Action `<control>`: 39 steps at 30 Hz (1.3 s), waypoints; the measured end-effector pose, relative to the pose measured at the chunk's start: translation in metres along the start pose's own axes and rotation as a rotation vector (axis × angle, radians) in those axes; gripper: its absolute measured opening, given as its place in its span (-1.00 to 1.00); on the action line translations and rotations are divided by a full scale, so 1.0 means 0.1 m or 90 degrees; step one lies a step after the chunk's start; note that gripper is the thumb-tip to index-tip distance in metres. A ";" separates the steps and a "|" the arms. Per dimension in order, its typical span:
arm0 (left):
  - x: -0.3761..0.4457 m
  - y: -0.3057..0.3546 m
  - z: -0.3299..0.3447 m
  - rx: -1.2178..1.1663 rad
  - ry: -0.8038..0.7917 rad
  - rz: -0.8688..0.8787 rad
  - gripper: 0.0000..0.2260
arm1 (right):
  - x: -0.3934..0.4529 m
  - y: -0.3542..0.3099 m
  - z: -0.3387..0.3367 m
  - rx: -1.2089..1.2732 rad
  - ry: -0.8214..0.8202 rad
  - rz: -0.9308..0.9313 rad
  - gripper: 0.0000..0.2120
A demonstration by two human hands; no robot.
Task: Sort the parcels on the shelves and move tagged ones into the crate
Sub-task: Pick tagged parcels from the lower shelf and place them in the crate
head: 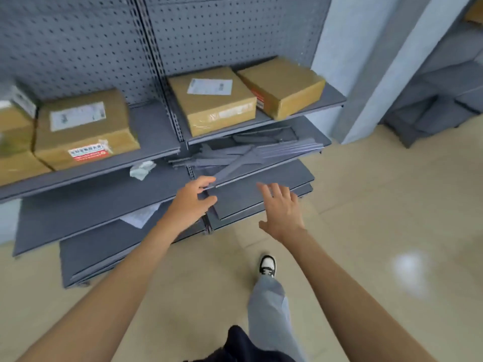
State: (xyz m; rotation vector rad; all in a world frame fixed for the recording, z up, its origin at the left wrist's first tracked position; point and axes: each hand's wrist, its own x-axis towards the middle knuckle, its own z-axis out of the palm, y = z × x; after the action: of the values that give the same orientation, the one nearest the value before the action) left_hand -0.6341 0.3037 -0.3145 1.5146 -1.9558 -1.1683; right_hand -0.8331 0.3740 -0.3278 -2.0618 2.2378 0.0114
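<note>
Nearest me, my two bare forearms stretch out over the beige tiled floor point(366, 205), one grey-trousered leg and black-and-white shoe point(267, 266) stepping forward between them. My left hand point(189, 202) is out in front with fingers loosely spread and holding nothing, its fingertips just at the end of a loose grey metal strip point(235, 165) that juts from the lower shelf. My right hand point(281, 210) is likewise empty, fingers apart, above a dark grey shelf panel point(261, 194).

Beyond the hands, on the upper grey metal shelf point(156, 150), sit the brown cardboard parcels. The one far left of centre point(83, 129) and the middle one point(211, 100) carry white paper labels on top; the far-right box point(282, 87) shows only a red-and-white side sticker. No crate is in view.

I judge I am reaching for a labelled parcel. I should lift my hands clear of the strip, take the middle box at both sides, and raise it level so it does not nudge its neighbour, which touches it.
</note>
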 end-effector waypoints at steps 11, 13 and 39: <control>2.22 0.21 -0.42 -0.009 0.128 -0.114 -0.54 | 2.88 0.41 -0.33 0.059 0.055 -0.084 -0.23; 2.58 0.25 -0.57 -0.024 0.161 -0.156 -0.48 | 3.40 0.47 -0.46 0.071 0.048 -0.063 -0.25; 2.71 -0.58 -1.40 -0.254 0.262 -0.349 -0.33 | 4.10 -0.42 -0.23 0.584 -0.175 0.093 0.12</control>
State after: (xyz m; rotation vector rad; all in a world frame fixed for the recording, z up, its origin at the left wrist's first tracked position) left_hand -0.5866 -0.0030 -0.3287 1.9231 -0.9976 -1.2274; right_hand -0.8258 -0.0390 -0.3342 -1.3042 1.7214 -0.5663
